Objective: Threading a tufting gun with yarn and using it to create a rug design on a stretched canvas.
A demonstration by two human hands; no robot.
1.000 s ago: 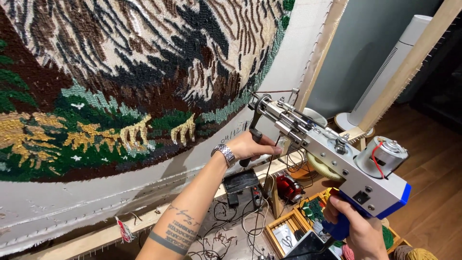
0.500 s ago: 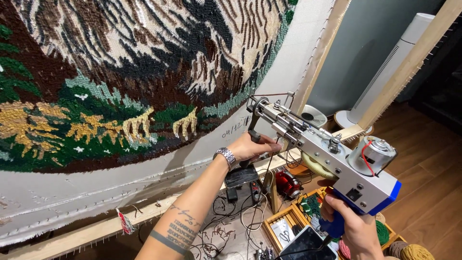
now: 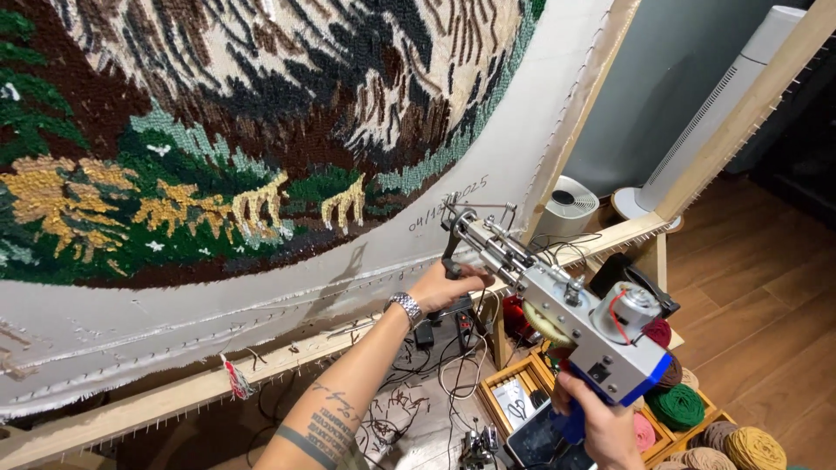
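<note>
I hold a tufting gun (image 3: 570,318) with a grey metal body, a small motor on top and a blue handle. My left hand (image 3: 444,285), with a metal wristwatch, grips the gun's black front handle near the needle. My right hand (image 3: 601,426) is closed around the blue rear handle at the lower right. The needle end points at the bare white cloth (image 3: 261,300) just below a tufted rug picture (image 3: 218,130) of brown, green, yellow and black yarn, stretched on a wooden frame (image 3: 174,400).
A wooden crate (image 3: 522,383) on the floor holds balls of yarn (image 3: 675,405) in green, pink, brown and mustard. Black cables (image 3: 435,383) trail under the frame. A white round fan (image 3: 566,204) and a tall white tower unit (image 3: 705,122) stand behind, on wooden floor.
The view has shifted so the rug sits lower and closer. Both hands keep their grip on the gun, which has dropped slightly and stays aimed at the white cloth.
</note>
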